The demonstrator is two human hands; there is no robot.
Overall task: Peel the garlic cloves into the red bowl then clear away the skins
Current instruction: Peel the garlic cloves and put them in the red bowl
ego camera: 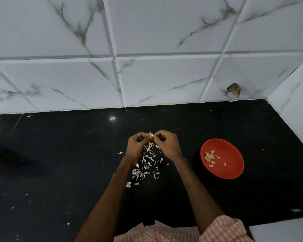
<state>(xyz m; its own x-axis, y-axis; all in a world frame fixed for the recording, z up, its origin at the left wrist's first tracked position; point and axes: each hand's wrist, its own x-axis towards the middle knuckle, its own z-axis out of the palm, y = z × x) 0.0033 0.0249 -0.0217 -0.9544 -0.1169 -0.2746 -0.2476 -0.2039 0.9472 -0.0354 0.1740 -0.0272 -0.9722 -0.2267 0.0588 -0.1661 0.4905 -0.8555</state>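
My left hand (138,145) and my right hand (166,143) meet over the black counter, both pinching one small garlic clove (152,135) with a flap of skin sticking up from it. Below the hands lies a scatter of pale garlic skins (143,166). To the right stands the red bowl (234,154), shallow and round, with several peeled cloves (210,158) in its left half. The bowl is apart from both hands.
The black counter (59,163) meets a white marble-patterned tiled wall (147,75) at the back and a side wall (294,105) at the right. A dark patch (233,89) marks the wall near the corner. Stray skin bits dot the counter. Checked cloth (182,231) shows at the bottom.
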